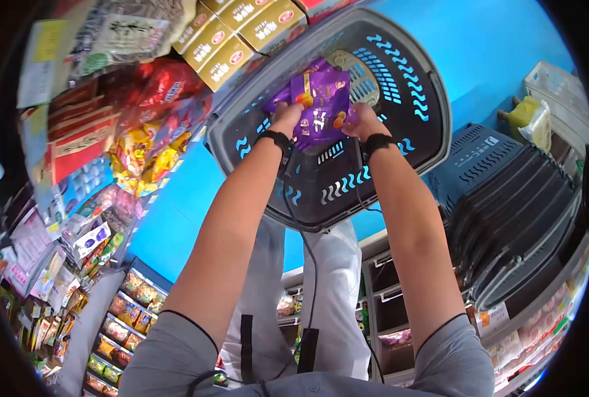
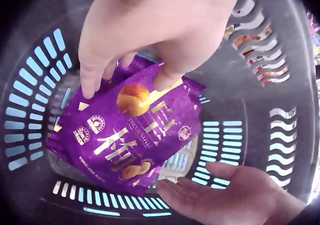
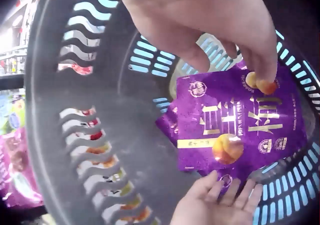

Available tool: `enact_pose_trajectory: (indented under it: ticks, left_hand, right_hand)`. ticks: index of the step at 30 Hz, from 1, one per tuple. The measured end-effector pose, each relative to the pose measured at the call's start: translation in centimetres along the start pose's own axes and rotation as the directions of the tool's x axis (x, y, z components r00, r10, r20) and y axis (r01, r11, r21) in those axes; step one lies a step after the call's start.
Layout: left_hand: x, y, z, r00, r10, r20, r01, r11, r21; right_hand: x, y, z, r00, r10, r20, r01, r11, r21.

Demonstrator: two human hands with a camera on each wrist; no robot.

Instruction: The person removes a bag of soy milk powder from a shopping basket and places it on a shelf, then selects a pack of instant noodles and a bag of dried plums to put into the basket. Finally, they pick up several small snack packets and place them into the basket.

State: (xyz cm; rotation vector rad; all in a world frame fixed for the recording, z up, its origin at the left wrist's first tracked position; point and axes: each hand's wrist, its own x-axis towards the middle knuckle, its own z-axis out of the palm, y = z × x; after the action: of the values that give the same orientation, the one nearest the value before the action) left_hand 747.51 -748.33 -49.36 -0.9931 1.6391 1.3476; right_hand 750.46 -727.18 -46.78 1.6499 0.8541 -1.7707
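Purple snack bags (image 1: 324, 99) with gold lettering and fruit pictures lie inside a dark grey basket (image 1: 433, 66). At the top bag's left side is my left hand (image 1: 286, 120); in the left wrist view its thumb and spread fingers rest over the edge of the bag (image 2: 125, 130). My right hand (image 1: 367, 122) is at the opposite side, its relaxed fingertips touching the bag (image 3: 235, 115) in the right wrist view. Another purple bag lies partly hidden beneath. Neither hand's fingers are closed tightly round a bag.
Stacked dark baskets (image 1: 506, 205) stand at the right beside a yellow package (image 1: 531, 120). Hanging snack packets (image 1: 142, 155) line the left, and gold boxes (image 1: 225, 59) sit beyond the basket. Shelves of packaged goods (image 1: 119, 324) are lower left. Black cables (image 1: 313, 264) hang below the wrists.
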Motion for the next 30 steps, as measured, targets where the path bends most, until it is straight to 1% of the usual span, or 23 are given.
enact_pose_trajectory:
  ticks: [1,2,3,4,5,8,9,10,12,13,14,15,16,18,19,20,22,24,25,26,28,29,30]
  left_hand:
    - [1.6,-0.7,0.7,0.993,0.009,-0.121,0.0,0.997,0.076]
    - [3.0,-1.4,1.1,0.971,0.029,-0.239,0.008,0.988,0.153]
    - [3.5,-1.8,0.9,0.971,0.024,-0.239,0.014,0.988,0.157]
    - [3.8,-1.9,0.8,0.983,0.094,-0.159,-0.062,0.978,0.198]
    - [3.9,-2.1,0.8,0.984,0.159,-0.075,-0.138,0.963,0.231]
    - [2.1,-2.1,1.0,0.97,0.243,-0.027,-0.222,0.922,0.318]
    - [1.4,-2.0,1.0,0.944,0.328,-0.035,-0.271,0.832,0.484]
    - [-0.3,-1.8,0.9,0.947,0.32,-0.033,-0.264,0.831,0.49]
    - [-4.0,-0.3,1.2,0.916,0.393,0.076,-0.378,0.785,0.492]
    - [-5.1,-0.6,1.5,0.851,0.506,0.14,-0.521,0.781,0.343]
    - [-6.6,-1.1,1.7,0.841,0.512,0.176,-0.541,0.777,0.323]
    - [-8.5,-1.0,1.8,0.832,0.526,0.175,-0.554,0.777,0.3]
    - [-10.3,-0.7,1.9,0.821,0.544,0.173,-0.571,0.773,0.277]
    - [-17.7,3.1,1.9,0.866,0.482,0.134,-0.494,0.782,0.381]
    - [-20.9,4.3,2.0,0.842,0.528,0.111,-0.523,0.75,0.405]
    - [-24.1,5.2,2.0,0.789,0.608,0.084,-0.582,0.699,0.415]
    - [-29.4,6.6,2.3,0.795,0.601,0.079,-0.574,0.703,0.419]
    - [-34.6,8.1,2.6,0.755,0.655,0.034,-0.61,0.682,0.405]
    - [-38.0,9.4,2.5,0.722,0.692,0.023,-0.647,0.663,0.378]
    - [-41.4,10.6,2.4,0.726,0.688,0.007,-0.638,0.668,0.383]
    - [-48.2,13.8,1.7,0.646,0.762,0.04,-0.727,0.599,0.337]
    - [-51.5,15.6,1.1,0.629,0.777,0.015,-0.739,0.592,0.323]
    - [-54.7,17.2,0.1,0.612,0.786,0.087,-0.781,0.583,0.221]
  right_hand:
    - [1.7,0.5,-0.5,0.987,-0.143,0.069,0.155,0.963,-0.222]
    - [3.2,1.0,-0.8,0.95,-0.263,0.17,0.311,0.854,-0.417]
    - [4.6,1.2,-0.2,0.952,-0.257,0.166,0.304,0.857,-0.416]
    - [5.8,1.1,1.1,0.985,-0.135,0.108,0.158,0.957,-0.242]
    - [6.6,1.3,2.1,0.997,-0.001,0.072,0.005,0.999,-0.052]
    - [1.5,1.5,3.9,0.991,-0.004,0.134,0.018,0.995,-0.097]
    - [0.6,2.1,4.2,0.996,-0.067,0.066,0.075,0.989,-0.128]
    - [0.7,3.2,3.4,0.996,-0.059,0.063,0.066,0.99,-0.123]
    - [0.3,5.1,2.0,0.902,-0.376,0.211,0.429,0.828,-0.361]
    - [-1.6,6.3,2.8,0.884,-0.454,0.114,0.463,0.814,-0.349]
    - [-4.0,6.6,2.3,0.88,-0.423,0.215,0.474,0.761,-0.443]
    - [-5.6,7.7,1.9,0.827,-0.464,0.316,0.557,0.75,-0.356]
    - [-6.3,9.4,1.2,0.757,-0.509,0.41,0.631,0.731,-0.259]
    - [-7.2,13.1,0.3,0.541,-0.758,0.364,0.84,0.464,-0.282]
    - [-14.0,11.2,0.4,0.591,-0.711,0.382,0.789,0.408,-0.459]
    - [-19.6,9.8,0.9,0.696,-0.641,0.323,0.686,0.46,-0.564]
    - [-25.7,9.5,1.0,0.503,-0.811,0.299,0.755,0.243,-0.61]
    - [-32.0,8.9,1.2,0.416,-0.874,0.252,0.765,0.187,-0.616]
    - [-35.1,8.3,1.2,0.409,-0.875,0.258,0.78,0.189,-0.596]
    - [-38.3,7.6,1.3,0.392,-0.882,0.262,0.778,0.166,-0.605]
    - [-44.7,6.6,1.2,0.433,-0.862,0.265,0.801,0.233,-0.551]
    - [-47.1,6.0,1.1,0.409,-0.865,0.291,0.812,0.2,-0.548]
    - [-49.3,5.7,0.9,0.363,-0.863,0.352,0.865,0.171,-0.472]
